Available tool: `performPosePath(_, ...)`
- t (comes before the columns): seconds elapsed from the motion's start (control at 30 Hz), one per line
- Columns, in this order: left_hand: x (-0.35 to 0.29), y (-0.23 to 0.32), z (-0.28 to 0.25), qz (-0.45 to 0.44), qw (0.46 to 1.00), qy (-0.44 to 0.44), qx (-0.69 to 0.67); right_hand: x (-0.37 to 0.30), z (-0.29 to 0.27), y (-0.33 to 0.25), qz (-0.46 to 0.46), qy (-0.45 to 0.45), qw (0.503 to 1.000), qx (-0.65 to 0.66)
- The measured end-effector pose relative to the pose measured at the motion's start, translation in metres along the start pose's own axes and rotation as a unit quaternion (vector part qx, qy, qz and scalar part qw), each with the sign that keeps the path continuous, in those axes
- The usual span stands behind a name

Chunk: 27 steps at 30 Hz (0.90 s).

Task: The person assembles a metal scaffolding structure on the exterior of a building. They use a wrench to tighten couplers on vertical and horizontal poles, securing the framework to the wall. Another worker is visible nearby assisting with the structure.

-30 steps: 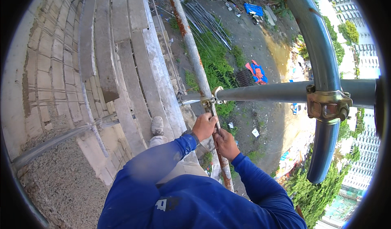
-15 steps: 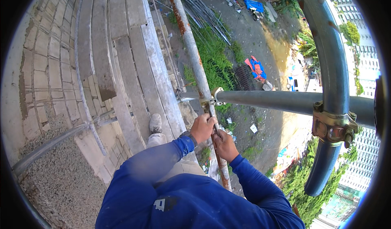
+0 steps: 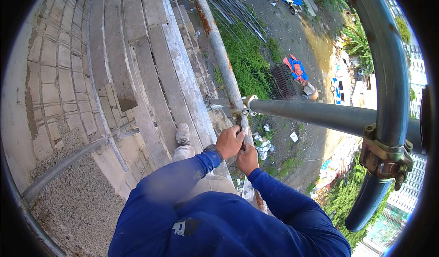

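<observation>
My left hand point(image 3: 230, 142) is closed around the upper part of a slim dark metal bar point(image 3: 240, 132), just below a scaffold coupler point(image 3: 238, 114). My right hand point(image 3: 248, 159) is a fist at the bar's lower part, almost touching the left; the fingers hide most of the bar, so its kind is unclear. Both hands lie against a rust-streaked scaffold pole point(image 3: 222, 60) that runs past the platform's edge. At the coupler, a grey cross tube point(image 3: 315, 110) meets this pole.
Worn planks point(image 3: 157, 69) form the platform on my left, beside a block wall point(image 3: 55, 78). A blue-grey tube point(image 3: 388, 51) with a brass-coloured clamp point(image 3: 386, 154) stands close on my right. Far below lie weeds point(image 3: 247, 58), a metal pipe stack point(image 3: 235, 10) and debris.
My right hand has moved left and slightly up along the pole, closer to my left hand, and its fingers are more tightly curled. The whole view has shifted a little.
</observation>
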<state>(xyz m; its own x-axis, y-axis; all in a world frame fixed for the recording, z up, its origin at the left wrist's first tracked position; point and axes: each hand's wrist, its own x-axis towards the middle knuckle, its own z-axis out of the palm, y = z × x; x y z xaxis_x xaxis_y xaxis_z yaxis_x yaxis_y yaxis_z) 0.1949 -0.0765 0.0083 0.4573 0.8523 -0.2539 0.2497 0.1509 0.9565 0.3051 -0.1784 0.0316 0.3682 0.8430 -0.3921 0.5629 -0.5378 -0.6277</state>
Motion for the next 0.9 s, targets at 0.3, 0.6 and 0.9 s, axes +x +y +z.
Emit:
performPosePath(0.3, 0.004, -0.005, -0.017, 0.044, 0.995, -0.038, 0.075, -0.002, 0.057, 0.006, -0.071, 0.129, 0.989, -0.026)
performPosePath(0.6, 0.013, -0.014, -0.026, 0.058, 0.985, -0.076, 0.142, 0.031, 0.106, 0.041, -0.061, 0.093, 0.987, 0.113)
performPosePath(0.9, 0.021, -0.02, -0.035, 0.108, 0.959, -0.055, 0.258, 0.093, 0.193, 0.109, -0.036, 0.057, 0.958, 0.28)
